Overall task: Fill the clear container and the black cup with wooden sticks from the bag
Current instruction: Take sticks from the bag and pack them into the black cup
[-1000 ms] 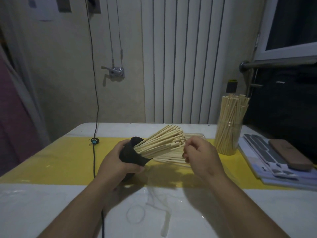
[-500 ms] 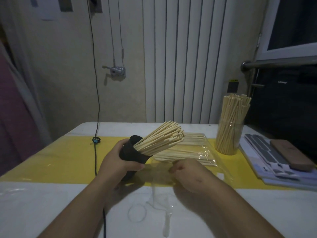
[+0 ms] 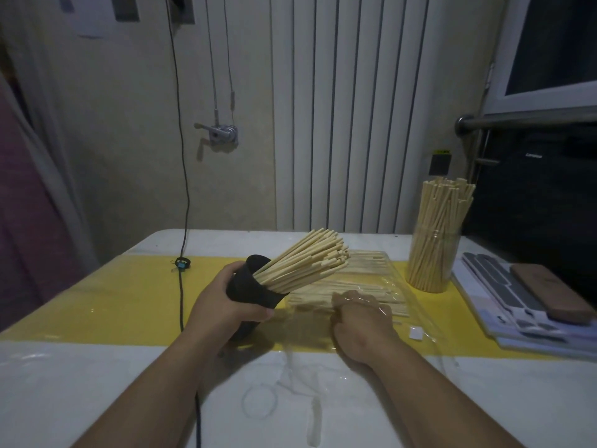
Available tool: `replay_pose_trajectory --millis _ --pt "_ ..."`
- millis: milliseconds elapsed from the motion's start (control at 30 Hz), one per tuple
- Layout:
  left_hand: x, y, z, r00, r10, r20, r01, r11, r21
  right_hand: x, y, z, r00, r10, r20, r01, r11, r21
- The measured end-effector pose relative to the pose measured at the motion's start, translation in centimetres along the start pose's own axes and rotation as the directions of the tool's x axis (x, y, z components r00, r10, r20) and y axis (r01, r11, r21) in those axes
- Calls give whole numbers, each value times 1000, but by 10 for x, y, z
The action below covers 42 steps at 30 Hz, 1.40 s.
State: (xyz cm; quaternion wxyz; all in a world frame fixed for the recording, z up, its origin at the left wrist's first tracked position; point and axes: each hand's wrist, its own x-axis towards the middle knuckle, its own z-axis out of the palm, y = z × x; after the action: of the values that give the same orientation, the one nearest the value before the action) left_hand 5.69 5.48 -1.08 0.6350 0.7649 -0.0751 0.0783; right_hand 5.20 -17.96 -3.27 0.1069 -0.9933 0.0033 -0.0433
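The black cup (image 3: 250,291) is gripped by the left hand (image 3: 226,307), its fingers wrapped round the lower wall. The cup is held just above the yellow strip of the surface (image 3: 113,302), left of centre, and tilted so that its mouth faces right and away. A thick bundle of wooden sticks (image 3: 307,263) is already lodged in it, filling most of the mouth and fanning out well past the rim.

The clear container (image 3: 433,263) stands upright at the far right of the surface, well apart from both hands. It is packed with sticks that rise far above its rim, so that part of the task is judged finished.

The clear plastic bag (image 3: 416,307) lies flat between the cup and the container, with a thin layer of sticks (image 3: 365,270) left inside it. The right hand (image 3: 361,321) is placed at the near mouth of the bag, and plastic appears to be draped over its knuckles. The fingers are curled away from the camera, so whether sticks are pinched cannot be told.

The job is judged nearly done: the remaining sticks are to be drawn out and fed into the cup, which is then to be stood upright.
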Motion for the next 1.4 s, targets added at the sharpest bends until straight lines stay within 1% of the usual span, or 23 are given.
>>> replay_pose_trajectory --millis 133,267,433,500,600,833,1000,1067,1133,1233,1300,1400 --pt "-1 1 0 1000 -1 -4 1 1000 4 2 1 5 999 1 -46 -1 1000 17" --pt "0 0 1 1000 -7 -3 7 1000 -1 8 4 11 993 80 -92 -74 995 69" --pt "0 0 1 1000 -7 -3 7 1000 -7 6 2 4 988 47 -145 -42 998 39" --pt "-1 1 1 1000 -2 -1 2 1000 -5 6 1 4 988 58 -141 -53 998 38" --pt "0 1 1 1000 1 -6 -1 1000 9 7 0 7 986 97 -133 -86 993 85" --pt "1 -1 0 1000 0 -5 0 1000 0 1 -2 -1 990 35 -135 -16 990 139" --pt "0 0 0 1000 3 -8 -3 1000 -2 -7 -5 -7 991 45 -124 -19 978 206" --pt "0 2 0 1000 8 -6 -8 1000 2 -7 -7 -8 995 20 -93 -3 985 171" --pt "0 2 1 1000 8 -6 -8 1000 5 -9 -9 -10 998 -31 -49 34 997 64" --pt "0 1 1 1000 3 -5 -3 1000 5 -11 -10 -11 995 -95 -34 92 993 -73" --pt "0 0 0 1000 2 -4 -2 1000 0 -13 -11 -10 994 -105 -29 102 989 -105" --pt "1 -1 0 1000 1 -6 -1 1000 -9 -14 -11 -14 992 -119 -38 114 988 -101"
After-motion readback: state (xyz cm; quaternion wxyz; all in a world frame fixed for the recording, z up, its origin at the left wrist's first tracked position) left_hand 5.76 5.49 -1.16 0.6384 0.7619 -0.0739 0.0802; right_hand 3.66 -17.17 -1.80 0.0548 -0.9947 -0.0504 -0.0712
